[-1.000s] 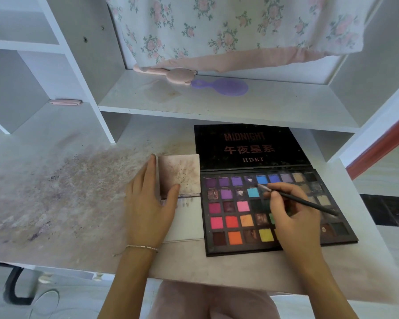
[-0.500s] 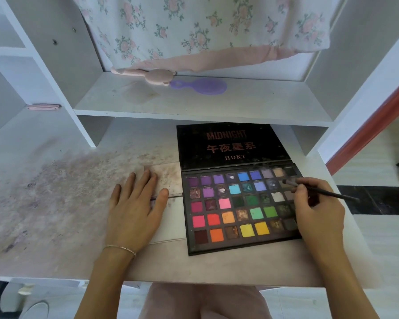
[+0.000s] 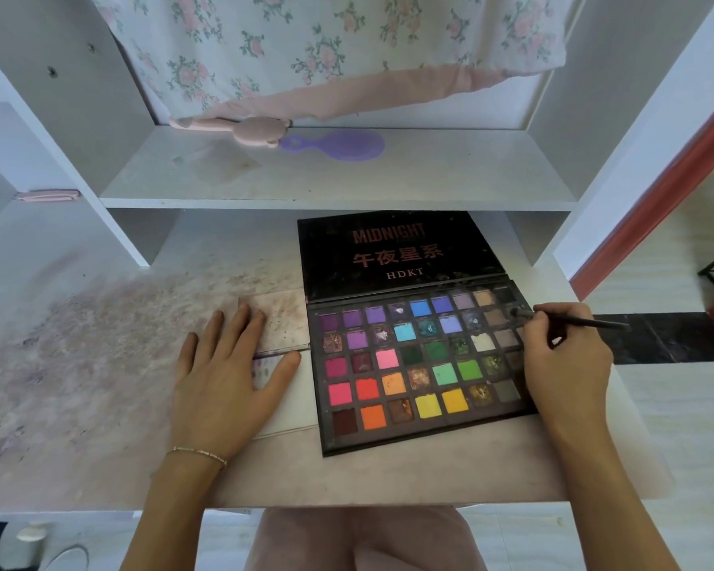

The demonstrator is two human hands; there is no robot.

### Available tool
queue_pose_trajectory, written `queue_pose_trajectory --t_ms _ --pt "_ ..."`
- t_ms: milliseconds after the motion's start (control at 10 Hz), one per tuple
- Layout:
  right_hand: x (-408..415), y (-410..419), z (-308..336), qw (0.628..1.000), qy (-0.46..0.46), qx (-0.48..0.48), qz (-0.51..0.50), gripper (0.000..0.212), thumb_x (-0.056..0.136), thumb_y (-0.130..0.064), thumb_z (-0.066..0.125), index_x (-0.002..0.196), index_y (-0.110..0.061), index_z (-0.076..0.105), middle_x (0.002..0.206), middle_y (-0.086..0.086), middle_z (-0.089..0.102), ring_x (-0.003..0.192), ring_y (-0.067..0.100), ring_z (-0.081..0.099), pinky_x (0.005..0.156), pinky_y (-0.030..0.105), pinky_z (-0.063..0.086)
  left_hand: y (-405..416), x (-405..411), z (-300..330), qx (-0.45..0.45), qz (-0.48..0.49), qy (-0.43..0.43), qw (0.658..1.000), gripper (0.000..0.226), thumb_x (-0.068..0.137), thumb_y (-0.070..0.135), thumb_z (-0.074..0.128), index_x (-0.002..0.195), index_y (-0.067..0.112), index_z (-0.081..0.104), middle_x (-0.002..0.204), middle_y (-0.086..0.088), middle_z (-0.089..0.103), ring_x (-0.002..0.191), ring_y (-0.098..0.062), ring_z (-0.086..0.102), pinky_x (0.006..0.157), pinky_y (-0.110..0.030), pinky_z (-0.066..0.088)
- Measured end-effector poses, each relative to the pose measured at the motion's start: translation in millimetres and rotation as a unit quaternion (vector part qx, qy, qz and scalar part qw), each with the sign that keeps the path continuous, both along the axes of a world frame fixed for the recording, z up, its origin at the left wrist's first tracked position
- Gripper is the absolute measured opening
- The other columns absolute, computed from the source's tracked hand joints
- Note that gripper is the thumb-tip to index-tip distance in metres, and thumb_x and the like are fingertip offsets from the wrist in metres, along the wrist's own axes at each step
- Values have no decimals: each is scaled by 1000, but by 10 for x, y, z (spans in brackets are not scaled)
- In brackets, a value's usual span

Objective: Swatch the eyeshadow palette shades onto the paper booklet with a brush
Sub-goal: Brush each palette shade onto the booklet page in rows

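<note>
An open black eyeshadow palette with several coloured pans lies on the desk, its lid marked MIDNIGHT folded back. My right hand pinches a thin dark brush; the bristle tip sits on a dark pan at the palette's right edge, second row. Left of the palette lies the paper booklet, its upper page smudged pinkish-brown. My left hand rests flat on the booklet, fingers straight, covering much of the lower page.
The desk top is stained with powder on the left. A shelf above holds a purple hairbrush and a pink handled item. Floral cloth hangs behind. The desk's front edge is near my lap.
My right hand moved the brush from the blue pans near the palette's middle to a dark pan at its right edge. The left hand stayed on the booklet, shifting only slightly.
</note>
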State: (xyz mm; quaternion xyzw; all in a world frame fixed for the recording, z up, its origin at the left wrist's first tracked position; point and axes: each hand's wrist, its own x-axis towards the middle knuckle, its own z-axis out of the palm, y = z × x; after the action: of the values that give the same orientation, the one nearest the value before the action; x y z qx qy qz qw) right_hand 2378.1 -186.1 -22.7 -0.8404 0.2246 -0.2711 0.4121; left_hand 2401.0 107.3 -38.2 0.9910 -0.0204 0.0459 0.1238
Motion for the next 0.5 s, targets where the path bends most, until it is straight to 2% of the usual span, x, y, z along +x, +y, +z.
queue_pose_trajectory --t_ms 100,400,500 --pt "-1 4 -8 1000 -6 -7 -7 10 91 -11 50 88 -20 48 72 -6 51 65 -5 47 57 6 30 -5 1 2 5 -2 1 1000 96 63 77 4 143 28 22 153 8 14 142 -16 4 113 -35 -2" --pt "-7 0 -16 1000 -10 -11 -2 11 91 -10 49 89 -21 48 69 -9 50 64 -3 48 53 3 34 -3 -9 -8 0 -6 -5 1000 99 61 80 10 143 26 25 153 7 17 142 -17 5 113 -36 -2" --pt "-10 11 -16 1000 -6 -15 8 11 91 -10 50 90 -21 48 75 -3 53 65 -2 49 56 9 32 5 -9 -15 0 -5 -5 1000 98 61 80 10 143 26 25 153 7 17 142 -17 6 113 -36 -1"
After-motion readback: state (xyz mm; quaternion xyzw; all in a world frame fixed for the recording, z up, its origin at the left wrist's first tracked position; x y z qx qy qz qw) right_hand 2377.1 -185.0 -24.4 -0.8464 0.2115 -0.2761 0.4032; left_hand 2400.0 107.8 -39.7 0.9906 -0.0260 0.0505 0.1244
